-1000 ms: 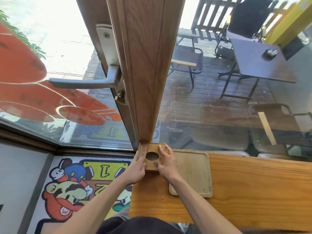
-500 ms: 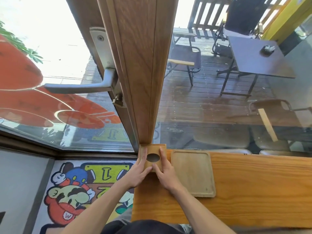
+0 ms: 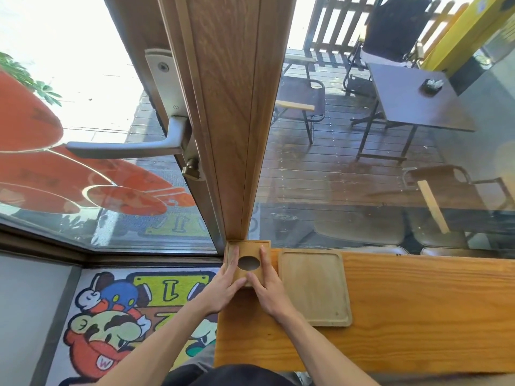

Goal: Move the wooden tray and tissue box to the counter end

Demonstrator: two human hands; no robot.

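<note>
Wooden tissue box [image 3: 249,252] with oval top hole sits at far left corner of bench [image 3: 418,310], against wooden door post [image 3: 234,121]. Left hand [image 3: 223,288] lies flat, fingers extended, on box's left side; right hand [image 3: 269,288] likewise on right side. Thumbs meet at box's near edge. Neither hand clenched; both press the box. Wooden tray [image 3: 315,286] lies flat just right of box, beside right hand.

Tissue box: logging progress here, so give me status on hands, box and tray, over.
Left hand and right hand flat on tissue box. Box at counter end, against door post. Wooden tray beside it. Nothing in the way.
</note>
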